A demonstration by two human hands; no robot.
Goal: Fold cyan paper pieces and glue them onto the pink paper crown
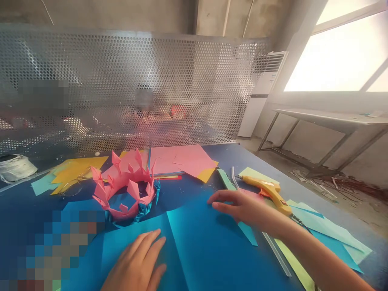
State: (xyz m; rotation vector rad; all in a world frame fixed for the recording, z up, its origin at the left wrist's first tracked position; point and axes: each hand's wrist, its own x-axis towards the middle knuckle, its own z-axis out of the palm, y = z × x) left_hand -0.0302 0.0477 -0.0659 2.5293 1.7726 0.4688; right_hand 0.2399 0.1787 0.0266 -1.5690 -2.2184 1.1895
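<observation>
A large blue sheet of paper (pixel 200 242) with a crease running down it lies in front of me. My left hand (pixel 138 260) rests flat on the sheet's left part, its fingers stretched out. Over the sheet's far right part is my right hand (pixel 232 204), fingers extended and thumb a little apart, with nothing visible in it; I cannot tell whether it touches the paper. Beyond my left hand stands a pink paper crown (pixel 121 210) with folded points and shiny blue foil pieces. A green-handled tool (pixel 224 178), perhaps a cutter, lies just past my right hand.
A yellow glue gun (pixel 269 190), clear glue sticks (pixel 279 256) and light green and blue paper pieces (pixel 330 230) lie at right. Pink sheets (pixel 182 157) and yellow paper (pixel 75 169) lie farther back. A perforated metal panel (pixel 169 81) borders the table; white twine (pixel 16 167) sits left.
</observation>
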